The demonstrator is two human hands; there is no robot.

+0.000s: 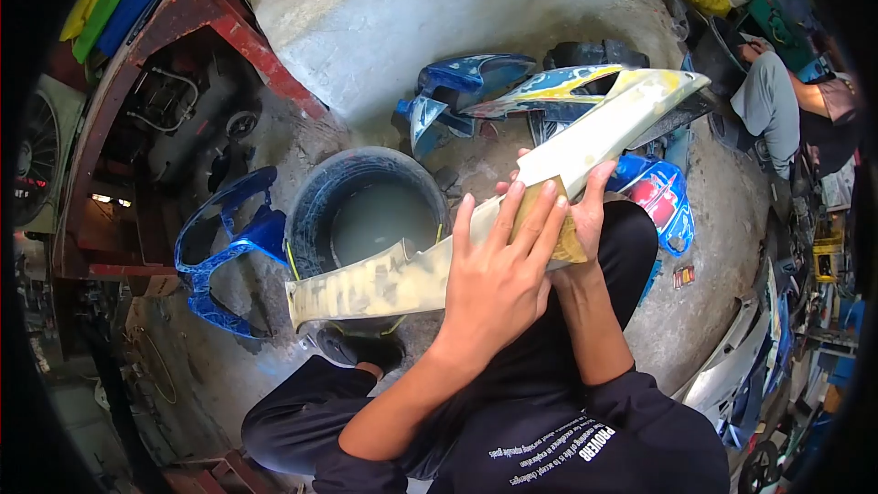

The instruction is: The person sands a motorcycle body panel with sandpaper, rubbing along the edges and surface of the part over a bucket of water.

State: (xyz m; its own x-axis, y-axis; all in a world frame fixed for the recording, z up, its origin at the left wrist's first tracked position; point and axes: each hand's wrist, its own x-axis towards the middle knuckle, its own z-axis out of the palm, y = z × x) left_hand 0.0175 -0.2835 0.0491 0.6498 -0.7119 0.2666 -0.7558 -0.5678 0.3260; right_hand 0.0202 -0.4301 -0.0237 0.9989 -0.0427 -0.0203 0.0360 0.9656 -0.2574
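A long, curved motorcycle fairing panel (366,293), pale cream with grey sanded patches, lies across my lap and over the rim of a dark bucket (315,192) of cloudy water. My left hand (498,265) rests on the panel with its fingers stretched over a yellow-brown piece of sandpaper (569,242), pressing it to the surface. Gripping the panel's edge is my right hand (590,220), its thumb on the upper side. Its other fingers are mostly hidden behind the panel.
A blue fairing (247,242) lies left of the bucket. Blue and yellow fairings (540,91) lie by the white wall (412,18). On the right are a red-and-blue piece (654,197) and a seated person (773,101). A red metal frame (233,37) stands at left.
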